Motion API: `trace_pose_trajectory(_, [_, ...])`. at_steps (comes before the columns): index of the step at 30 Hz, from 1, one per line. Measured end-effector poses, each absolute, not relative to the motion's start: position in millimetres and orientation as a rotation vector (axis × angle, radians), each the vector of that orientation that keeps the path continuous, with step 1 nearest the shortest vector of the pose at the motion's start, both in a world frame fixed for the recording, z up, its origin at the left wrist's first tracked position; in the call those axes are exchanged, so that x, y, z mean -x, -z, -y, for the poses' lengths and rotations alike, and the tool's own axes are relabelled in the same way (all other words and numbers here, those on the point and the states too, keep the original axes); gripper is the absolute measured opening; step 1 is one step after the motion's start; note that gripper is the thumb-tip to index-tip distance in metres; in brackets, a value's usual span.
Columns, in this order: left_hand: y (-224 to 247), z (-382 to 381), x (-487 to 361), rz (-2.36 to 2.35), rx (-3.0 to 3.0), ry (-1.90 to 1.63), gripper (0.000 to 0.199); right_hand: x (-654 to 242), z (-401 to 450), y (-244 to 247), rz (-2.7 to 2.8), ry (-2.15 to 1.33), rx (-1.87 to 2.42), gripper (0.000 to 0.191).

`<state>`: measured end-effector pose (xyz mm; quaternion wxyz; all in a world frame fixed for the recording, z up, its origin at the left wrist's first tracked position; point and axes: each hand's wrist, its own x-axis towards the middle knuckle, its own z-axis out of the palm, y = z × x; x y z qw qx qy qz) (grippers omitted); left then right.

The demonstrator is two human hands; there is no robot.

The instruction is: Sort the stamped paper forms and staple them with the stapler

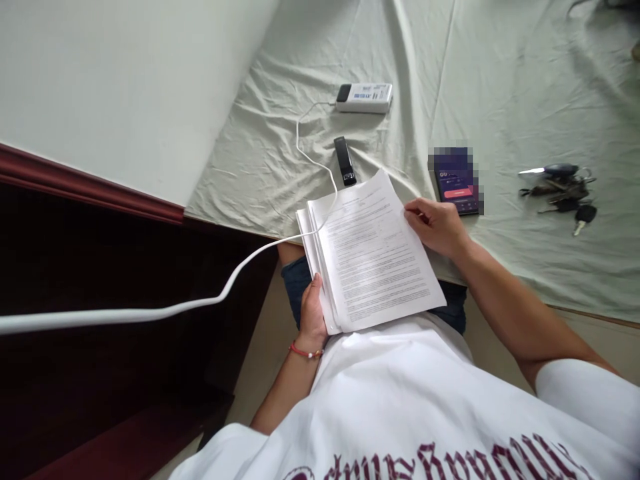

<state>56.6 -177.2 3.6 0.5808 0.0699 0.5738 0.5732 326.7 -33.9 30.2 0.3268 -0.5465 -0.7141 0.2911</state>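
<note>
A stack of printed papers [375, 260] rests against my lap at the table's near edge, its sheets slightly fanned along the left side. My left hand [313, 313] grips the lower left edge of the stack, thumb on top and the other fingers hidden beneath. At the upper right edge, my right hand [436, 225] pinches the paper between thumb and fingers; how many sheets it holds I cannot tell. Just beyond the top edge of the papers lies a small black stapler [345, 161]. A phone [456, 181] with a lit, partly blurred screen lies beyond my right hand.
A white power bank [365, 98] lies farther back on the cloth-covered table [500, 80]. Its white cable [190, 305] runs across the papers' left edge and off to the left. A bunch of keys [565, 190] lies at the right. A pale panel [110, 80] stands at the left.
</note>
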Motion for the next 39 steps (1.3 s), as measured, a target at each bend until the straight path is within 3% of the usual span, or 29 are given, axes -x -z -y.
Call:
trace_pose_trajectory(6, [-9,179,-60,-1.360,-0.271,-1.226,0.048,-325,28,-14,1.978,-0.504,1.517,0.043])
trace_pose_trajectory(22, [-4,179,-59,-1.426,-0.254,-1.247,0.055,-335,14,-1,1.722,-0.401,1.746,0.056])
trace_pose_trajectory(25, [-1,179,-59,-1.431,-0.228,-1.266,0.053,-329,22,-11,1.824,-0.440,1.663,0.053])
trace_pose_trajectory(33, [-1,179,-62,-1.370,-0.256,-1.294,0.051,-314,29,-20,1.725,-0.934,1.445,0.036])
trace_pose_trajectory(39, [0,175,-62,-1.407,-0.188,-1.344,0.049,-320,28,-21,1.671,-0.943,1.466,0.017])
